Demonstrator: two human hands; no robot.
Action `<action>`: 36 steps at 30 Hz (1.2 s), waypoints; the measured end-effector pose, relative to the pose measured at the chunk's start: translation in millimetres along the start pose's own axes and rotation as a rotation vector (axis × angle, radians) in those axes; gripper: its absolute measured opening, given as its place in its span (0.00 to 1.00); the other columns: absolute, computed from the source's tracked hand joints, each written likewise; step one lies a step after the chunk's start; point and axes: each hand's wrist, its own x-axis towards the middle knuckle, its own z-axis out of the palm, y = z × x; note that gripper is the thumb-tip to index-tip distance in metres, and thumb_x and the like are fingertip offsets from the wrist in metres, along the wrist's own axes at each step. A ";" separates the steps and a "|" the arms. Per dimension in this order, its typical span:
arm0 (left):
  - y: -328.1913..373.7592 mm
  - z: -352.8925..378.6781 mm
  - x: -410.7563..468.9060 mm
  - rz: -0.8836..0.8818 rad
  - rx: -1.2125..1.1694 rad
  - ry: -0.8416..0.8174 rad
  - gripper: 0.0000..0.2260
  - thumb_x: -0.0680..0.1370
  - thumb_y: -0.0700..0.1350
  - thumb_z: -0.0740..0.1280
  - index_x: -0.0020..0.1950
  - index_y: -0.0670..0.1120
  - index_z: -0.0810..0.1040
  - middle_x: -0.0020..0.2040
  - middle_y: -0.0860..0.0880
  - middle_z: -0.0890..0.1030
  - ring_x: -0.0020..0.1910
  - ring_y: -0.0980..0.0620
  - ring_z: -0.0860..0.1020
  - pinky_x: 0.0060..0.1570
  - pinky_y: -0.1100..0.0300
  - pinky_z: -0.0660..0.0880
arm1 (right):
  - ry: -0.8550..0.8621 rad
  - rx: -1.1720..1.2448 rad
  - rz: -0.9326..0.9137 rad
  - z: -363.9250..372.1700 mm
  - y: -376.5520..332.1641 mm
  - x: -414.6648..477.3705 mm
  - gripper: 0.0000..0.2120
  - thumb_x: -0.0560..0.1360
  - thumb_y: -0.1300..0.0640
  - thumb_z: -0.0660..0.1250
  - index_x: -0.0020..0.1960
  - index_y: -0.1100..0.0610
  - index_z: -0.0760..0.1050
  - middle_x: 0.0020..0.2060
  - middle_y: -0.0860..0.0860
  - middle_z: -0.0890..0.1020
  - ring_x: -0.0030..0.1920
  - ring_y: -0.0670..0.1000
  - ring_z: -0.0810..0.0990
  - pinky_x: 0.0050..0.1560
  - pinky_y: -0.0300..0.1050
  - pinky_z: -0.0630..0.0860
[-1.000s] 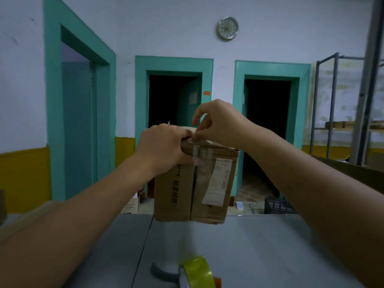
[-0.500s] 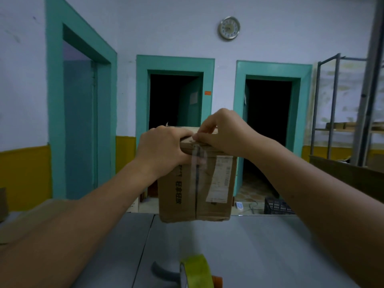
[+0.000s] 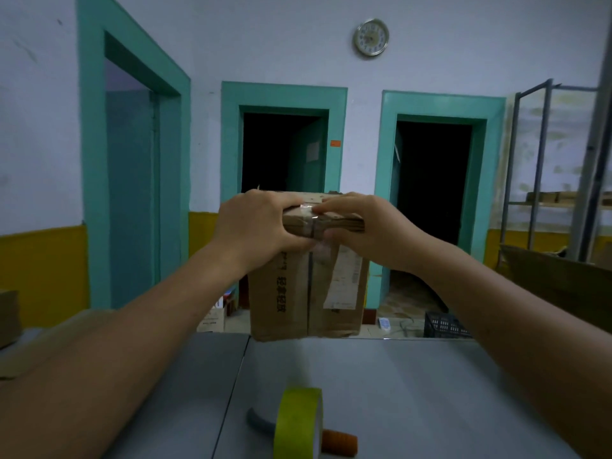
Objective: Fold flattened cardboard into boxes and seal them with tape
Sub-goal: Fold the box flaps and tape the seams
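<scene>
The brown cardboard box (image 3: pixel 308 293) stands upright before the person, held at its top between both hands, at the far edge of the grey table (image 3: pixel 414 392). Whether its bottom edge touches the tabletop cannot be told. One strip of clear tape (image 3: pixel 309 208) crosses the top near edge and runs onto the middle seam of the near face. The left hand (image 3: pixel 255 230) grasps the top left corner, fingers over the top and thumb on the near face. The right hand (image 3: pixel 367 230) clasps the top right the same way, thumb by the tape. One white paper label (image 3: pixel 342 279) sits right of the seam.

Bare tabletop shows between the box and one yellow-green tape roll (image 3: pixel 298 422), which stands at the near edge with an orange handle (image 3: pixel 339 442) beside it.

Beyond the table are three teal-framed doorways (image 3: pixel 283 94), one round wall clock (image 3: pixel 371 37), one grey metal rack (image 3: pixel 526 160) at the right and one black crate (image 3: pixel 445 324) on the floor.
</scene>
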 end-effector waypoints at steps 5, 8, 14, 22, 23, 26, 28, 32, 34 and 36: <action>-4.3 -6.7 3.6 0.051 -0.018 -0.067 0.37 0.68 0.72 0.74 0.74 0.58 0.76 0.66 0.54 0.82 0.57 0.53 0.80 0.51 0.53 0.77 | 0.062 0.042 0.025 -3.9 -2.3 -0.4 0.20 0.78 0.54 0.73 0.69 0.45 0.79 0.62 0.46 0.81 0.58 0.49 0.81 0.57 0.51 0.83; -8.4 -16.4 9.0 0.065 -0.035 -0.119 0.43 0.67 0.72 0.75 0.78 0.58 0.70 0.77 0.56 0.73 0.72 0.51 0.74 0.64 0.45 0.76 | 0.095 0.044 0.025 -9.2 -4.7 1.1 0.20 0.78 0.54 0.74 0.69 0.44 0.79 0.64 0.47 0.81 0.60 0.50 0.80 0.57 0.51 0.82; -16.5 -38.0 16.7 0.083 -0.344 -0.090 0.38 0.71 0.53 0.80 0.79 0.56 0.69 0.80 0.58 0.64 0.75 0.57 0.66 0.69 0.54 0.72 | 0.253 0.072 0.055 -26.0 -12.3 9.4 0.18 0.79 0.53 0.73 0.69 0.45 0.80 0.59 0.48 0.84 0.54 0.48 0.82 0.49 0.41 0.81; -0.3 -26.2 20.8 -0.017 -0.453 0.052 0.26 0.79 0.56 0.73 0.76 0.56 0.71 0.68 0.52 0.67 0.63 0.57 0.71 0.55 0.72 0.70 | 0.267 -0.006 0.068 -43.8 -25.6 23.8 0.18 0.79 0.53 0.72 0.68 0.46 0.80 0.56 0.46 0.84 0.51 0.45 0.82 0.45 0.36 0.78; 2.0 -24.4 21.1 -0.035 -0.460 0.058 0.27 0.78 0.57 0.74 0.75 0.56 0.71 0.68 0.52 0.67 0.64 0.56 0.71 0.54 0.74 0.69 | 0.255 -0.021 0.068 -45.7 -27.3 25.1 0.18 0.79 0.53 0.72 0.69 0.46 0.80 0.57 0.46 0.83 0.51 0.46 0.82 0.45 0.37 0.78; 6.5 -21.4 20.8 -0.060 -0.473 0.087 0.29 0.75 0.59 0.76 0.73 0.57 0.73 0.67 0.52 0.67 0.64 0.56 0.71 0.55 0.75 0.69 | 0.248 -0.054 0.061 -51.2 -29.7 27.1 0.18 0.79 0.53 0.72 0.68 0.47 0.80 0.60 0.46 0.83 0.54 0.47 0.81 0.49 0.40 0.78; 8.8 -20.1 20.3 -0.066 -0.477 0.111 0.29 0.74 0.59 0.78 0.72 0.57 0.74 0.67 0.52 0.67 0.64 0.55 0.71 0.56 0.73 0.70 | 0.247 -0.063 0.056 -52.9 -31.2 27.1 0.18 0.79 0.53 0.73 0.68 0.47 0.80 0.62 0.47 0.83 0.57 0.48 0.81 0.52 0.43 0.80; 10.8 -19.8 20.5 -0.072 -0.483 0.152 0.28 0.73 0.57 0.79 0.71 0.56 0.75 0.66 0.52 0.68 0.64 0.56 0.72 0.57 0.72 0.71 | 0.243 -0.063 0.045 -55.7 -34.2 24.5 0.17 0.80 0.54 0.72 0.68 0.47 0.81 0.59 0.44 0.82 0.56 0.48 0.81 0.52 0.43 0.79; 9.5 -22.8 22.3 -0.067 -0.465 0.155 0.29 0.72 0.58 0.80 0.70 0.57 0.76 0.64 0.53 0.69 0.63 0.57 0.72 0.56 0.73 0.69 | 0.241 -0.067 0.038 -57.4 -35.1 23.0 0.16 0.80 0.54 0.71 0.67 0.47 0.81 0.56 0.43 0.81 0.55 0.47 0.80 0.49 0.39 0.76; 6.5 -26.9 25.1 -0.045 -0.403 0.155 0.29 0.71 0.60 0.80 0.69 0.59 0.76 0.63 0.55 0.71 0.62 0.56 0.73 0.55 0.67 0.72 | 0.238 -0.061 0.036 -58.3 -35.3 22.2 0.16 0.80 0.54 0.72 0.67 0.47 0.81 0.57 0.44 0.83 0.56 0.47 0.80 0.51 0.40 0.77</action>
